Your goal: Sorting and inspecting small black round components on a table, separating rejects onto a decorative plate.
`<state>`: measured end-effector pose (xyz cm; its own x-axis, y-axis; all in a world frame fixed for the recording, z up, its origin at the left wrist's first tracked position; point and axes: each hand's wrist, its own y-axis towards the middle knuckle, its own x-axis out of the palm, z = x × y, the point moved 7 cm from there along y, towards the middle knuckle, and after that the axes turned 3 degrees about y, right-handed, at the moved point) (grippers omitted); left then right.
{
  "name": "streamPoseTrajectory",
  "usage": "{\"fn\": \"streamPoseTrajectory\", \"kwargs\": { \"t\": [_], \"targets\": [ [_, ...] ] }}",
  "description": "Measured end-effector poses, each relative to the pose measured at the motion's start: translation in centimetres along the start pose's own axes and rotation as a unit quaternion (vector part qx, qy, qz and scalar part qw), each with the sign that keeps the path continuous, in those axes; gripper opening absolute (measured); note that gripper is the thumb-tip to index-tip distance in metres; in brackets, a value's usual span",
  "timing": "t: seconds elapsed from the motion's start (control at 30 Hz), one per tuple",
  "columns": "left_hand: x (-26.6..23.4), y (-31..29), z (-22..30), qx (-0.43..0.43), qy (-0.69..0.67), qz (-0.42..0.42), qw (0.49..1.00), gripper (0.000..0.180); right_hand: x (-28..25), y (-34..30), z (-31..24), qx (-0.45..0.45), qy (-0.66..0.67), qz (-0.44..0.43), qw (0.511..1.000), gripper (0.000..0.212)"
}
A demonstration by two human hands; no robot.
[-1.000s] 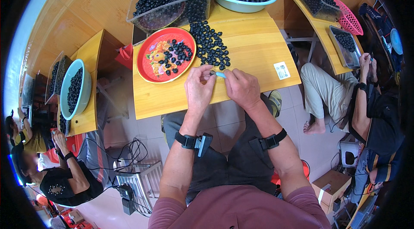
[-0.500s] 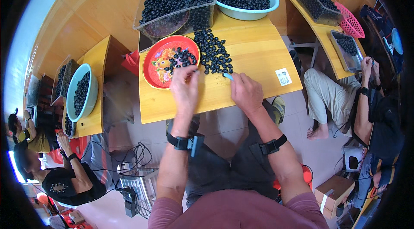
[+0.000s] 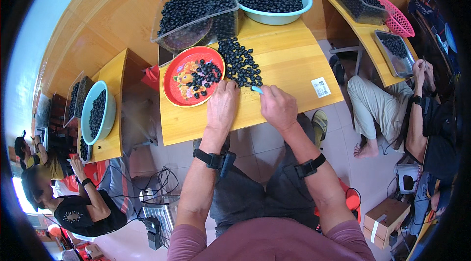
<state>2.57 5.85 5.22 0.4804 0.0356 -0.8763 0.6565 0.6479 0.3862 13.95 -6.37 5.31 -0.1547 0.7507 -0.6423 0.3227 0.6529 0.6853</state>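
Note:
My right hand (image 3: 278,109) is closed around a small tool with a light blue end (image 3: 256,89); its kind is hidden by the fingers. My left hand (image 3: 223,106) is beside it with fingers drawn together at the near edge of a loose pile of black, bead-like balls (image 3: 240,62). Whether a ball is between its fingertips cannot be made out. Left of the pile lies a round red tray (image 3: 171,86) with a flower pattern, holding several more black balls (image 3: 208,74). All this rests on a yellow wooden table (image 3: 289,59).
At the table's back stand a clear bin (image 3: 196,30) and a light blue basin (image 3: 274,17), both filled with black balls. A white label (image 3: 321,87) is at the right. People sit at side tables, with another basin (image 3: 109,113) left and a pink basket (image 3: 400,20) right.
My left hand has moved from the tray's near edge rightward to the pile, its fingers now closer together. The right hand stays nearly in place with the blue tool.

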Motion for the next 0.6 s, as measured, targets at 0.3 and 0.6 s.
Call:
{"fn": "streamPoseTrajectory", "kwargs": {
  "t": [0.3, 0.6],
  "targets": [
    [-0.4, -0.9, 0.3, -0.036, -0.036, 0.054, 0.997, 0.022, 0.3, -0.2, 0.2, 0.004, -0.001, -0.012, 1.0, 0.003],
    [-0.3, -1.8, -0.5, -0.118, -0.151, 0.055, 0.98, 0.013, 0.1, -0.4, 0.2, 0.006, 0.002, -0.005, 1.0, 0.003]
  ]
}}
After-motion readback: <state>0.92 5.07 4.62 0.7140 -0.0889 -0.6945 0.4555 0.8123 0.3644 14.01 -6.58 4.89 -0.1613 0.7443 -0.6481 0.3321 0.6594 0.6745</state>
